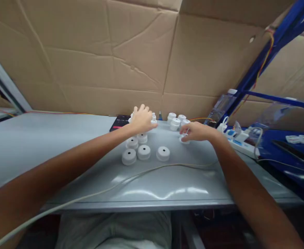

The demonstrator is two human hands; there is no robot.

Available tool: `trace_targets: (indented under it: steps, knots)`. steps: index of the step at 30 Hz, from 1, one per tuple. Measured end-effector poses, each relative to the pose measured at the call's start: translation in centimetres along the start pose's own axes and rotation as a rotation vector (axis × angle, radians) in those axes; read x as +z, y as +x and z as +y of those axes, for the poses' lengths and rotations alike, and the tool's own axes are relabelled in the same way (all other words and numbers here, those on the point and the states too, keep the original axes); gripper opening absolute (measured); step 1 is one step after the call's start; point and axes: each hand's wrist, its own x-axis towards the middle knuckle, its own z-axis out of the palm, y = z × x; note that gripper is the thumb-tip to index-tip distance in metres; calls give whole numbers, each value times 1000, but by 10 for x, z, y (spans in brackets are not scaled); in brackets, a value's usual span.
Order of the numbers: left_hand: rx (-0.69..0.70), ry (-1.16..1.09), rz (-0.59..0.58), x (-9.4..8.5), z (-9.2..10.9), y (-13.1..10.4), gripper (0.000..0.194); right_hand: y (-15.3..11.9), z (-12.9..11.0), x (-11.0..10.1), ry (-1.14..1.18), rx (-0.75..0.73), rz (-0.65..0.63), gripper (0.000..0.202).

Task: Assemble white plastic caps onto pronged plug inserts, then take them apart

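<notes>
Grey bench [50, 135]: round white caps [163, 154]; right hand [195, 132], fingers closed around one cap [185, 141]; left hand [143, 119] over white pieces [154, 121], grip unclear.

Here's glare, wavy white streaks along the near edge of the tabletop [193, 180], with deep gloom underneath! Up top, the cardboard [136, 38] sits in soft, muted light. Fine detail smears, and look, the forearms [248, 183] are stretched wide toward the corners!

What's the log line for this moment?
left hand: over white pieces beside phone | right hand: fingers on white round piece | cable: across table
</notes>
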Motion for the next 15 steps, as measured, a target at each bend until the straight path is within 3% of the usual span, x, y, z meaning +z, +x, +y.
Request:
trace_targets:
  steps: [3,7,12,15]
  knots:
    - [-23,51,-84,15,3,24,51,-1,-1,1,33,-42,-46,26]
    - [-13,73,-85,26,9,33,42,-1,7,0,38,-4,-90,36]
    - [61,-127,-96,16,21,17,45,0,-1,4,84,-40,-95,32]
    - [43,-343,-107,4,25,-2,46,2,-24,13,219,-144,70,32]
